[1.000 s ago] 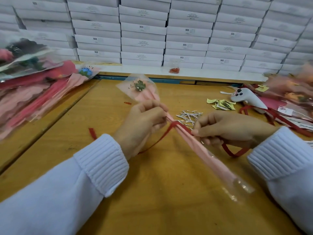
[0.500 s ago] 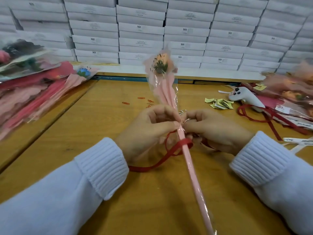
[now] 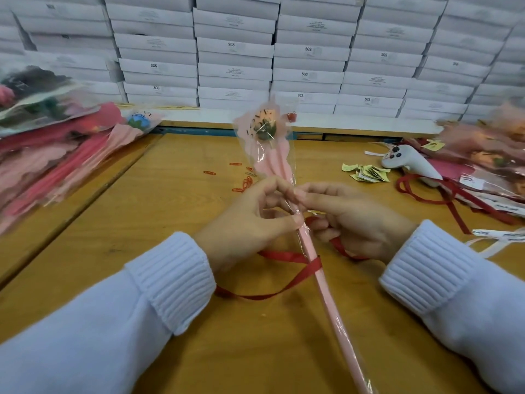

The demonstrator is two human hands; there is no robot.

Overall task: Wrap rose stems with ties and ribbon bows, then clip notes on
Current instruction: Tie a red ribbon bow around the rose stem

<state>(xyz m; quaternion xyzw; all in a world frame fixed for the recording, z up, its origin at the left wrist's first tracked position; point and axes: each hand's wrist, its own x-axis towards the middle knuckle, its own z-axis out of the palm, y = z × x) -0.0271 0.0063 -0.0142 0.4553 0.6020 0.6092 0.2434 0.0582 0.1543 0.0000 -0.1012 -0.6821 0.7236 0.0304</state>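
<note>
Pinching the wrapped rose stem (image 3: 329,308) between them, left grip (image 3: 250,220) and right grip (image 3: 352,220) meet fingertip to fingertip. Red ribbon (image 3: 298,276) crosses the stem just beneath both grips. Hold the stem steady and cinch snugly there.

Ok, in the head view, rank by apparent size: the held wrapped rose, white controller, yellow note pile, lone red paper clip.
1. wrapped rose, largest, though nearness to the camera exaggerates it
2. white controller
3. yellow note pile, a little smaller than the controller beside it
4. red paper clip, clearly smallest
</note>
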